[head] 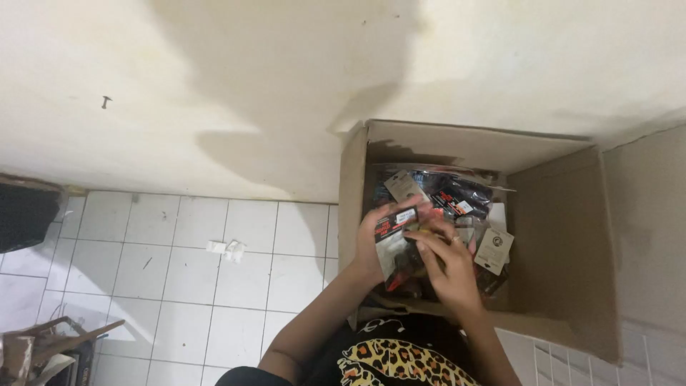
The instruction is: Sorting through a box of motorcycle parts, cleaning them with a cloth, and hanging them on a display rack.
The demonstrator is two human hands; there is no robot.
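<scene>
White tiled floor [179, 271], left: small paper scraps [227, 249] lie loose and could slip underfoot. Open cardboard box [557, 250], right of centre, against the wall, filled with glossy packets [457, 196]. Left hand [373, 239] is closed around a small black-and-red packet [397, 232] held over the box; right hand [446, 268] pinches that packet's near edge. Risks, as judged: the slick wrapper may slide from either grip and drop among look-alike packets; the heaped, overlapping contents may snag or spill when disturbed.
</scene>
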